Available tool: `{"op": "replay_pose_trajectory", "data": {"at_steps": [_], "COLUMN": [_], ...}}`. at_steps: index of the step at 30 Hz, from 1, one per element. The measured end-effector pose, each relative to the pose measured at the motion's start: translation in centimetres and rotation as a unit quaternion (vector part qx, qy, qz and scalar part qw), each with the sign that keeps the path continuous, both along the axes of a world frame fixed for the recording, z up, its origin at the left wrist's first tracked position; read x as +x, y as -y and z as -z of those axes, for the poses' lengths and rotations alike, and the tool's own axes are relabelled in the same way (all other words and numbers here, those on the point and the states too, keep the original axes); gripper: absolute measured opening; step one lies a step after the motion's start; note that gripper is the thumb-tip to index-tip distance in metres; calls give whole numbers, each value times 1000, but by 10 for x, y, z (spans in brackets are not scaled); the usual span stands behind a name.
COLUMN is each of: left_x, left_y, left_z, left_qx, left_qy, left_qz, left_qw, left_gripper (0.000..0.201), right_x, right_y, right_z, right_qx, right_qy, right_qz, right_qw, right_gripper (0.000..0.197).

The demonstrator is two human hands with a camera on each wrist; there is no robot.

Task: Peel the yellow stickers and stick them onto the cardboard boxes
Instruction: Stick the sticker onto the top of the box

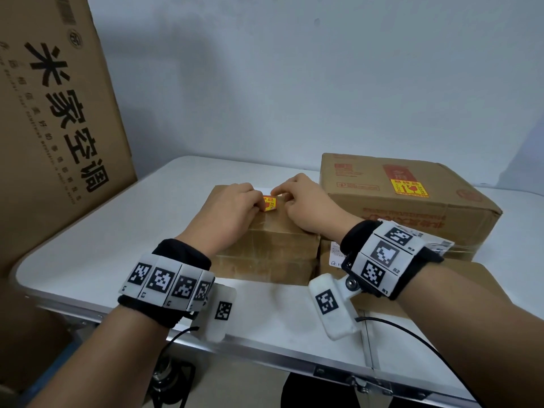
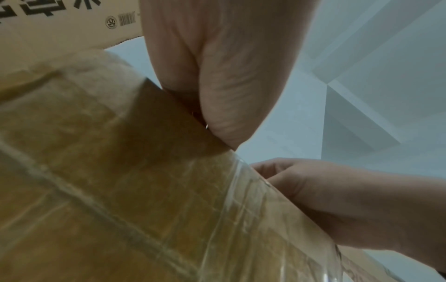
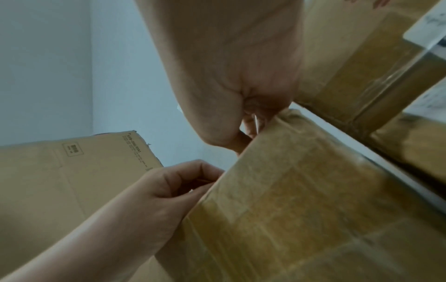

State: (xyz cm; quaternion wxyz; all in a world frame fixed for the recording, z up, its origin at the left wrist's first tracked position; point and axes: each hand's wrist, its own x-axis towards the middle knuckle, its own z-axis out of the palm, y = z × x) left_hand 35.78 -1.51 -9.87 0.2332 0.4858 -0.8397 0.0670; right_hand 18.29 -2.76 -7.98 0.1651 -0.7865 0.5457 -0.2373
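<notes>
A small yellow and red sticker [image 1: 269,203] sits between my two hands on top of a tape-wrapped cardboard box [image 1: 265,248] at mid table. My left hand [image 1: 258,204] has its fingers curled and pinches the sticker's left edge. My right hand [image 1: 279,196] pinches its upper right corner. In the wrist views the sticker is hidden behind the box edge [image 2: 120,190]; both hands [image 2: 217,85] [image 3: 241,76] rest on that edge. A larger box [image 1: 412,210] at the right rear carries a yellow sticker [image 1: 409,187] on its top.
A big printed cardboard sheet [image 1: 53,128] leans against the wall on the left. Another taped box with a white label [image 1: 332,256] lies under my right wrist. The white table [image 1: 117,231] has a metal front edge near me. Cables hang below it.
</notes>
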Motion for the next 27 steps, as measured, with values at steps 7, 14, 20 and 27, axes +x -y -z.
{"op": "replay_pose_trajectory", "data": {"at_steps": [7, 14, 20, 27], "left_x": [1, -4, -9, -4], "left_y": [4, 8, 9, 15], "left_z": [1, -1, -8, -13], "left_qx": [17, 33, 92, 156], "left_qy": [10, 93, 168, 132], "left_qz": [6, -14, -36, -46], "left_qw": [1000, 995, 981, 978], "left_gripper": [23, 16, 12, 21], "right_x": [4, 11, 13, 13], "right_y": [-8, -8, -11, -12], "right_z": [-1, 9, 8, 7], "right_qx": [25, -16, -15, -4], "right_qy": [-123, -174, -174, -172], "right_qz": [-28, 0, 10, 19], "right_qw": [992, 985, 985, 985], "right_gripper": [48, 37, 33, 38]}}
